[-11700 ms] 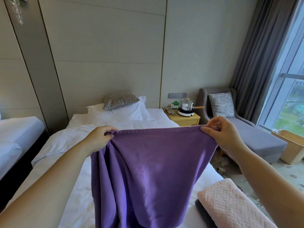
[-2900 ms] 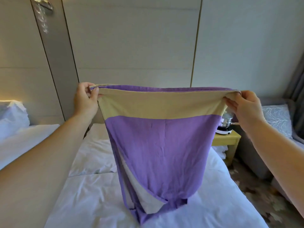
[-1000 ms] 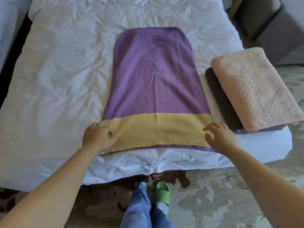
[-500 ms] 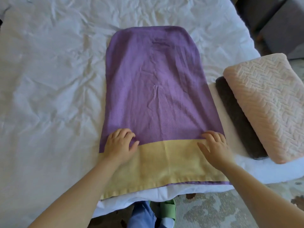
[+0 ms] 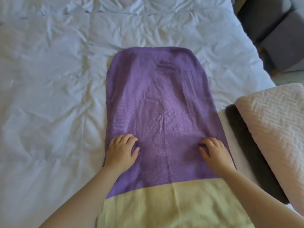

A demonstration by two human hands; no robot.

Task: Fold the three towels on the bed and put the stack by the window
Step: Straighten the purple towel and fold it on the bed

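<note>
A purple towel (image 5: 161, 99) with a yellow band at its near end lies flat and lengthwise on the white bed (image 5: 49, 96). My left hand (image 5: 122, 151) presses on the towel's left side, palm down, fingers spread. My right hand (image 5: 213, 153) presses flat on its right side at the same height. To the right, a folded pink towel (image 5: 276, 129) with a herringbone weave lies on top of a folded dark grey towel (image 5: 246, 145) at the bed's right edge.
Wrinkled white bedding stretches to the left and beyond the purple towel. A grey upholstered seat (image 5: 271, 30) stands off the bed's far right corner. The window is out of view.
The towel, held up in the air before, now lies flat on the bed. Both hands have slid forward from the yellow band onto the purple part, smoothing it.
</note>
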